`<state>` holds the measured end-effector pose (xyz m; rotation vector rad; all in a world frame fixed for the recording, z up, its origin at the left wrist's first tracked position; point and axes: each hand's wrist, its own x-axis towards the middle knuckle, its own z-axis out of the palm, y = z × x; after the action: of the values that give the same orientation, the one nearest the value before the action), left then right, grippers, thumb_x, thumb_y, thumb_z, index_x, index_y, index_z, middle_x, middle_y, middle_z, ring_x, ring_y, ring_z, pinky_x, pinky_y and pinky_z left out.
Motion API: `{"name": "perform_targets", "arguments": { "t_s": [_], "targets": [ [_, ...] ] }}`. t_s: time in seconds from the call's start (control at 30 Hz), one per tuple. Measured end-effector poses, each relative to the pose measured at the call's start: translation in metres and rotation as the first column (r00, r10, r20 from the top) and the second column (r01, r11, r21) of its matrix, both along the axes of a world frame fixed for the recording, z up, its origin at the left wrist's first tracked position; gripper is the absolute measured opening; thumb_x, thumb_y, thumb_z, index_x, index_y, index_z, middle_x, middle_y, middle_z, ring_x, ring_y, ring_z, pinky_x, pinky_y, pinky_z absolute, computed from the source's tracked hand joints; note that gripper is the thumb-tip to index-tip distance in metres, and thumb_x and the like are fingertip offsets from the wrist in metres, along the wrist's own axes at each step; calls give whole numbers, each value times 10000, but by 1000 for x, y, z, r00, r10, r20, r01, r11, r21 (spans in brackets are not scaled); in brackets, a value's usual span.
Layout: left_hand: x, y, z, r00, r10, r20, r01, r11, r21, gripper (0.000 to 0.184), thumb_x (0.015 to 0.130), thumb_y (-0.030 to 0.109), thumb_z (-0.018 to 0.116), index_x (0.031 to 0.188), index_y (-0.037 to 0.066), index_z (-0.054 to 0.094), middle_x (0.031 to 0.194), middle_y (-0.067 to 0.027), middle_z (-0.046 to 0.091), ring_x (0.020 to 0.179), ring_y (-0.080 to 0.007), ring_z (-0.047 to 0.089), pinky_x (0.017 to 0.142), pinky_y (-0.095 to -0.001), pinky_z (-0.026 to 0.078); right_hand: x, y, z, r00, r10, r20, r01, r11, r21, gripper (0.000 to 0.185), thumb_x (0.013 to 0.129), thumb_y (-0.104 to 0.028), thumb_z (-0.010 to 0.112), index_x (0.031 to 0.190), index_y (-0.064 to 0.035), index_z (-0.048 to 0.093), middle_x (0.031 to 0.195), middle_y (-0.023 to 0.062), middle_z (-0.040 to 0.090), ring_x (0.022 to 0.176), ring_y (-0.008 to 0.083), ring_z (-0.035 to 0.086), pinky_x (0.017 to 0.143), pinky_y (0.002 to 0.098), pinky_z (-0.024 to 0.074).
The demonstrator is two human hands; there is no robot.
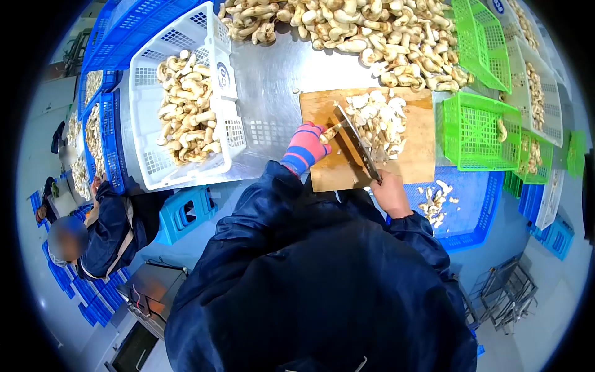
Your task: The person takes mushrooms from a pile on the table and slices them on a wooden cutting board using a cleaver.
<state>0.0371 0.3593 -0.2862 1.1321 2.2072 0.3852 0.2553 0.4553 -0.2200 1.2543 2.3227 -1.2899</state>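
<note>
On the wooden cutting board (418, 124), my left hand (306, 146), in a pink and blue striped glove, pinches a mushroom (331, 132) near the blade. My bare right hand (392, 193) is closed round the handle of a knife (359, 144), whose blade slants up and left across the board. Sliced mushroom pieces (378, 121) lie heaped to the right of the blade. Above the board, a large pile of whole mushrooms (372, 31) covers the back of the metal table (266, 74).
A white crate (145, 124) of mushrooms stands at left. Green baskets (483, 155) are on the right. Below the board's right side, a blue basket (471, 217) holds pieces. Another person (108, 229) is at far left, by a blue stool (186, 214).
</note>
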Motion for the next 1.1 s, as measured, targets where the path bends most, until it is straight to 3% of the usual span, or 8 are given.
{"name": "perform_targets", "arguments": {
  "t_s": [0.33, 0.4, 0.47, 0.57, 0.7, 0.73, 0.8, 1.1],
  "targets": [
    [-14, -6, -17, 987, -130, -91, 135, 989, 53, 470, 636, 197, 660, 1078, 55, 587, 1014, -178, 576, 927, -313, 564, 818, -363, 455, -32, -9, -34, 993, 69, 92, -75, 995, 68, 231, 731, -130, 516, 840, 40, 628, 746, 280, 586, 744, 417, 583, 716, 469, 468],
    [-17, -14, -27, 948, 85, 305, -125, 986, 112, 486, 672, 173, 648, 1134, 56, 548, 1033, -149, 587, 888, -275, 593, 751, -339, 478, -54, 2, -53, 999, -25, 31, 25, 1000, 9, 229, 729, -143, 527, 800, 49, 629, 715, 279, 586, 697, 405, 594, 682, 460, 479],
    [-13, -25, -32, 512, 215, 832, -470, 881, 62, 462, 786, 86, 555, 1234, 46, 451, 1041, -96, 596, 808, -195, 624, 633, -264, 494, -50, 8, -58, 980, -195, 49, 201, 964, -175, 238, 718, -158, 548, 745, 67, 619, 599, 252, 578, 530, 352, 601, 544, 418, 494],
    [-4, -21, 2, -93, 212, 973, -598, 770, -225, 404, 846, 37, 458, 1249, 29, 423, 1017, -84, 599, 801, -174, 621, 609, -232, 487, -29, 3, -67, 952, -304, -19, 281, 900, -333, 254, 712, -166, 563, 733, 84, 604, 537, 233, 559, 440, 319, 574, 463, 388, 473],
    [26, -15, -32, 301, 404, 864, -587, 792, -166, 342, 900, 88, 415, 1239, 50, 439, 984, -73, 607, 666, -153, 612, 524, -231, 464, -21, -15, -59, 972, -223, 75, 235, 934, -269, 258, 716, -162, 572, 759, 90, 601, 609, 252, 576, 578, 362, 599, 573, 417, 476],
    [36, -14, -29, 639, 421, 643, -547, 837, -5, 318, 913, 120, 423, 1226, 79, 461, 897, -73, 621, 606, -139, 592, 502, -240, 450, -22, -19, -57, 982, -181, 49, 187, 959, -213, 241, 718, -150, 574, 790, 77, 610, 673, 267, 584, 685, 396, 595, 659, 430, 469],
    [33, -18, -32, 703, 458, 544, -554, 833, 15, 322, 898, 123, 462, 1218, 81, 465, 910, -67, 606, 618, -122, 590, 501, -238, 450, -29, -24, -36, 993, -118, 8, 118, 984, -131, 237, 716, -148, 575, 809, 67, 615, 701, 273, 585, 714, 406, 587, 680, 436, 464],
    [40, -25, -42, 398, 567, 722, -762, 642, -85, 510, 747, 110, 668, 1203, 42, 450, 921, -49, 563, 664, -116, 563, 493, -250, 467, -45, -28, -29, 999, 44, -9, -44, 998, 43, 218, 728, -129, 543, 819, 59, 604, 692, 277, 579, 723, 411, 586, 679, 478, 467]
  ]
}}
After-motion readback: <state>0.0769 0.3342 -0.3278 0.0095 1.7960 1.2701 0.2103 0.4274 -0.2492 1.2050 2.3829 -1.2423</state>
